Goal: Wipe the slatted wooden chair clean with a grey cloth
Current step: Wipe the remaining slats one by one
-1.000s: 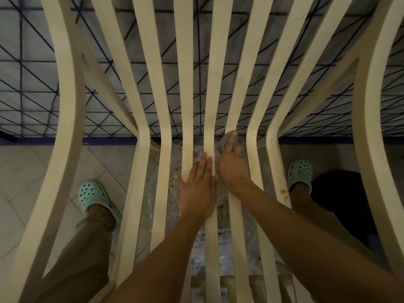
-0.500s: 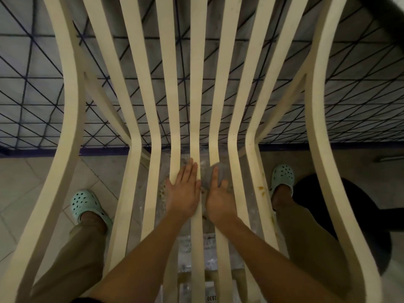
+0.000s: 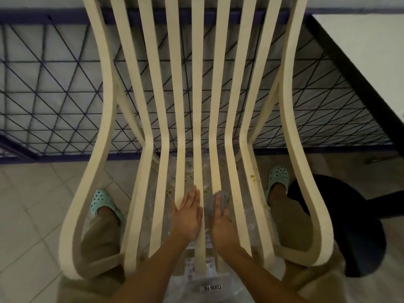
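Observation:
The pale slatted wooden chair (image 3: pixel 153 127) fills the view, its seat slats running toward me. My left hand (image 3: pixel 188 215) lies flat with straight fingers on the middle seat slats. Beside it, my right hand (image 3: pixel 220 224) presses the small grey cloth (image 3: pixel 216 203) onto a seat slat right of the middle; the cloth shows under and beyond its fingers. Yellowish crumbs and stains (image 3: pixel 252 177) mark the slats on the right and the plastic under the seat.
A dark metal grid fence (image 3: pixel 54 95) stands behind the chair. Crumpled clear plastic with a label (image 3: pixel 213 287) lies under the seat on the tiled floor (image 3: pixel 32 204). A black round stool (image 3: pixel 360 226) and a white table (image 3: pixel 360 51) are at the right. My feet wear mint clogs (image 3: pixel 102 202).
Both hands have slid toward me along the seat slats, the right one dragging the cloth with it. My view has pulled back, showing more of the chair.

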`<state>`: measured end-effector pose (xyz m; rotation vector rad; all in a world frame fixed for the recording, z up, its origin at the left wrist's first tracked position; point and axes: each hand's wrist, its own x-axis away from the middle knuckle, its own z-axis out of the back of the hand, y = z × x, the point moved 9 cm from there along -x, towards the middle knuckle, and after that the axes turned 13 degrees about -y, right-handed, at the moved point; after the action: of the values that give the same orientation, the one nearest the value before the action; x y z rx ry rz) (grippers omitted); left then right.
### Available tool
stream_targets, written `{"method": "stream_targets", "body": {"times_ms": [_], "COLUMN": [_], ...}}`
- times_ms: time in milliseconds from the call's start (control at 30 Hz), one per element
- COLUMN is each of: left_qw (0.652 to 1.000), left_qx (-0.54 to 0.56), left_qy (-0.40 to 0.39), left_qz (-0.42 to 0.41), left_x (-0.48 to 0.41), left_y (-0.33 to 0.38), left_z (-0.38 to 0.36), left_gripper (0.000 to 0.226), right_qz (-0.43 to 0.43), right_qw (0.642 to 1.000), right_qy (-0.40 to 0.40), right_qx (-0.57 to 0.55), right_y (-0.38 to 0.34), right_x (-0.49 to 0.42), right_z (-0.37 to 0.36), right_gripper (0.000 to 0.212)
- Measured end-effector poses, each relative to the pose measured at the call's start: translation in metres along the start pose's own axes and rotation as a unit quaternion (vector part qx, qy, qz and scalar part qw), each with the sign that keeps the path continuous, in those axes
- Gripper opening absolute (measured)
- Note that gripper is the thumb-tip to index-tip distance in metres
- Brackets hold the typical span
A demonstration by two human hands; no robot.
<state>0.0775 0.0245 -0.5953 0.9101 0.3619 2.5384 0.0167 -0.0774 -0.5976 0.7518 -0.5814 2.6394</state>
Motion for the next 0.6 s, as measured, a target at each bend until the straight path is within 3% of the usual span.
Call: {"method": "stream_targets", "body": {"times_ms": [200,600], "left_qw": [0.998,0.997], "left_qx": [-0.054,-0.074], "left_qy": [-0.020,-0.016], "left_qz": [-0.001,-0.007], "left_x": [0.029,0.040], "left_y": [0.010,0.012], "left_z": [-0.015,-0.021], "left_gripper": [0.057,0.058], "right_qz": [-0.014,-0.033], "right_qw": [1.000,0.999], "right_qy": [-0.015,-0.031], "right_qx": [-0.011,-0.002], "right_y": [0.005,0.006], "right_x": [0.040,0.066], "right_z": [-0.019,-0.022], "right_gripper": [0.080,0.082]}}
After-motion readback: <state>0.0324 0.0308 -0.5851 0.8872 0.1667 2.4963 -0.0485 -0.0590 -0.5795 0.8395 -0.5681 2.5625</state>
